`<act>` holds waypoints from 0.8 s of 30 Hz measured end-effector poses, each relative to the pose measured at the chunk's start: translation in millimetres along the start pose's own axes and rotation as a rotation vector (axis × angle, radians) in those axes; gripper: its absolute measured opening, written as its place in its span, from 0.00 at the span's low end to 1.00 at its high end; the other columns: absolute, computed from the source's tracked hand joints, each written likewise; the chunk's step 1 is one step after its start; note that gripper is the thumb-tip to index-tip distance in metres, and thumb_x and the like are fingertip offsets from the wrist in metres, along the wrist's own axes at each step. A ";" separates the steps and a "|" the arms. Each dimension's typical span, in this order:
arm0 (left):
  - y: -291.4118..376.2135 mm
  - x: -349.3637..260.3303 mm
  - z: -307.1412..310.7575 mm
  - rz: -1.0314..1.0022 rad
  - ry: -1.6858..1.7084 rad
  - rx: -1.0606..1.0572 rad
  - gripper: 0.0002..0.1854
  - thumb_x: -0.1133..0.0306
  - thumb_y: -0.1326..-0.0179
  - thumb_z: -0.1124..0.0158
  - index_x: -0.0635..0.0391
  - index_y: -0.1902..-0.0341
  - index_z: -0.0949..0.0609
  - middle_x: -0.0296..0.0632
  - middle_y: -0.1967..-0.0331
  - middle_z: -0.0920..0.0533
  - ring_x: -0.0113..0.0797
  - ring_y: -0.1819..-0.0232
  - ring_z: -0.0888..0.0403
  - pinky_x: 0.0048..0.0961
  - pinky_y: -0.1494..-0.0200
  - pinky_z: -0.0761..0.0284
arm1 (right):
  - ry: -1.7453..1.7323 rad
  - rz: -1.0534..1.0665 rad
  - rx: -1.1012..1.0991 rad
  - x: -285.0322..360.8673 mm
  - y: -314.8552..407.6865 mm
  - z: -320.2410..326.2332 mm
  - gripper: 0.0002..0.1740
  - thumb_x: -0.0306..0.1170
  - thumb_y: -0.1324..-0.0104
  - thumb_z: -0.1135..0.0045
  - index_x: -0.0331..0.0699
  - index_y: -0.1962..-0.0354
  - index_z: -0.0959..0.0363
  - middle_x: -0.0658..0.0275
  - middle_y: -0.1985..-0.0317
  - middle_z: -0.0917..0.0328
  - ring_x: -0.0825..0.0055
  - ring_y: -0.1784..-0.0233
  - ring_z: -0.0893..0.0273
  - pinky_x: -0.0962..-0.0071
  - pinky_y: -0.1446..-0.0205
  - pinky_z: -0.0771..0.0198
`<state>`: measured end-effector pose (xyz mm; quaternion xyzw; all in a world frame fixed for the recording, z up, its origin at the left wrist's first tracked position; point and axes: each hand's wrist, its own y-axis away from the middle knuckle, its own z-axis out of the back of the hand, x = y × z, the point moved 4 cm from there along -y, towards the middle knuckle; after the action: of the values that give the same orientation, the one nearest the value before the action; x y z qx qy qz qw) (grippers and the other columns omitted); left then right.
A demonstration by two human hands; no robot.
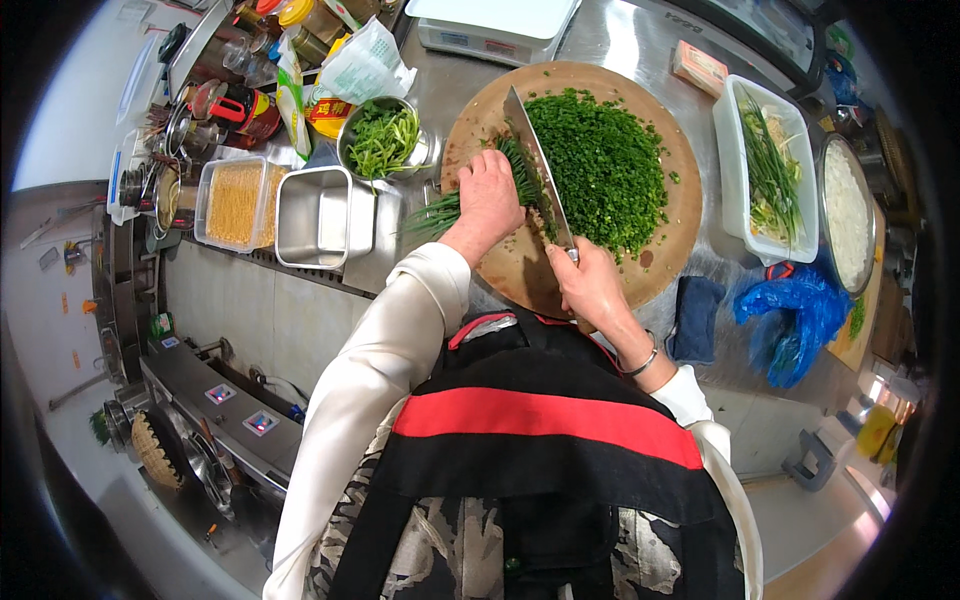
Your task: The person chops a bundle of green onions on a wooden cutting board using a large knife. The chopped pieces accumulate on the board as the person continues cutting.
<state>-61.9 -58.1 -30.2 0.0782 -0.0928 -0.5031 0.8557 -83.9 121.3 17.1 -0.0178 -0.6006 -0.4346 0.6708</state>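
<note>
My left hand [491, 191] presses a bundle of long green chives or scallions [439, 213] onto a round wooden chopping block [679, 255]. The bundle's tails stick out past the block's left edge. In my right hand [589, 277] is the handle of a cleaver [534, 154]. Its broad blade stands between the bundle and a large heap of finely chopped greens [600, 169]. Bits of green cling to the blade's left face. Where the cutting edge meets the wood is hidden.
Left of the block sit a steel bowl of cut greens [384, 142], a bare steel container [324, 217] and a tub of yellow grains [238, 204]. To the right are a white tub of scallions [766, 176], a bowl of white rice [846, 214], a dark folded cloth [697, 319] and a blue plastic bag [795, 311].
</note>
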 end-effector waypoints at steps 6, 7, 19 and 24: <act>1.1 -4.1 -8.1 -0.011 -0.087 -0.087 0.47 0.49 0.54 0.29 0.71 0.37 0.33 0.50 0.47 0.27 0.46 0.44 0.28 0.42 0.45 0.30 | -0.045 -0.043 0.072 -6.5 -4.7 3.0 0.19 0.40 0.29 0.49 0.33 0.73 0.34 0.67 0.88 0.33 0.77 0.91 0.31 0.72 0.87 0.37; 0.9 -5.1 -10.6 -0.012 -0.118 -0.097 0.46 0.48 0.53 0.30 0.71 0.37 0.32 0.50 0.47 0.27 0.46 0.44 0.28 0.42 0.45 0.30 | -0.035 -0.048 0.094 -5.5 -6.3 4.1 0.19 0.40 0.29 0.49 0.33 0.74 0.34 0.67 0.88 0.33 0.77 0.91 0.31 0.72 0.87 0.37; -3.8 -6.0 -11.9 0.031 -0.182 -0.021 0.39 0.55 0.48 0.39 0.71 0.36 0.32 0.51 0.45 0.28 0.45 0.44 0.30 0.39 0.46 0.32 | -0.002 0.005 0.046 7.2 -31.8 -0.3 0.22 0.43 0.31 0.48 0.28 0.70 0.30 0.60 0.85 0.27 0.70 0.87 0.25 0.68 0.82 0.30; -4.5 -5.9 -9.7 0.027 -0.115 -0.026 0.39 0.57 0.50 0.38 0.73 0.37 0.32 0.53 0.47 0.27 0.45 0.46 0.29 0.38 0.49 0.30 | -0.020 -0.014 0.066 -3.5 -4.8 3.0 0.21 0.41 0.29 0.49 0.26 0.68 0.31 0.62 0.86 0.28 0.72 0.88 0.26 0.70 0.84 0.32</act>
<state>-66.2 -54.7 -41.1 0.0366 -0.1362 -0.4964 0.8565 -88.8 121.9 12.7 0.0039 -0.6215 -0.4189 0.6620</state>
